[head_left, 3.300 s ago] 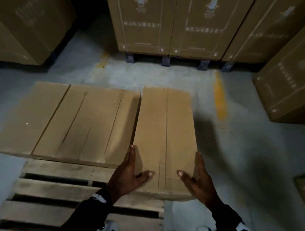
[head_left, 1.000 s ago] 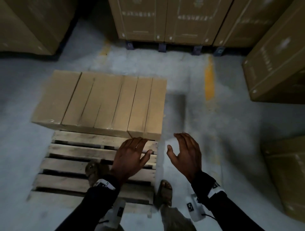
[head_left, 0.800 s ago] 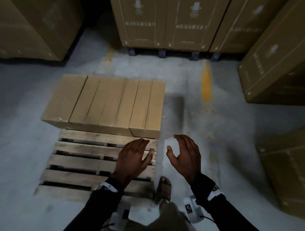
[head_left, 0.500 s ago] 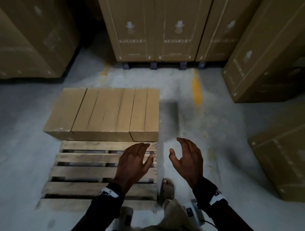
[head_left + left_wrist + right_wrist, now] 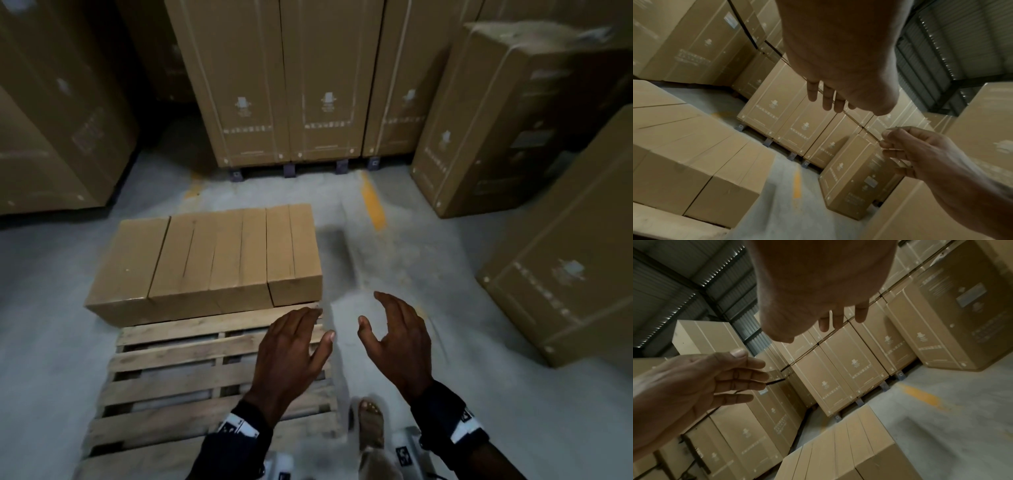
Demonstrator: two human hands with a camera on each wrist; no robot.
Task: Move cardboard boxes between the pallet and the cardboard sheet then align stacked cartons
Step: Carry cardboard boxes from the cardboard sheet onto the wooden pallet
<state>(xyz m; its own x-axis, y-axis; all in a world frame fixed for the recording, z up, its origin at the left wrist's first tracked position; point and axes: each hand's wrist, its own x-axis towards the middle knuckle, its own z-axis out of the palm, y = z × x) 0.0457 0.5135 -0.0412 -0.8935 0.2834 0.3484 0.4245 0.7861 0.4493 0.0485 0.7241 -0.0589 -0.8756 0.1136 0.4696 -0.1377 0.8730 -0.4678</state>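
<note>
Several plain cardboard boxes [image 5: 212, 260] lie side by side in one flush row on the far end of a wooden pallet [image 5: 178, 377]. My left hand [image 5: 298, 335] hovers over the pallet's near right corner, fingers spread and relaxed, holding nothing. My right hand [image 5: 394, 325] hangs beside it over the floor, fingers loosely bent, also empty. Neither hand touches a box. In the left wrist view the left hand [image 5: 838, 56] is above the box row [image 5: 694, 154]. The right wrist view shows the right hand [image 5: 818, 288] and the row's right end [image 5: 849, 451].
Tall printed cartons [image 5: 308, 85] stand on pallets at the back, with more on the left [image 5: 51, 120] and right [image 5: 496, 120]. Another large carton [image 5: 565, 257] lies at the near right. A yellow mark [image 5: 371, 202] is on the grey floor. My sandalled foot [image 5: 370, 421] stands beside the pallet.
Both hands have let go of the rightmost box, which now sits flush in the row. They have drawn back toward me, and the view has pulled away from the boxes.
</note>
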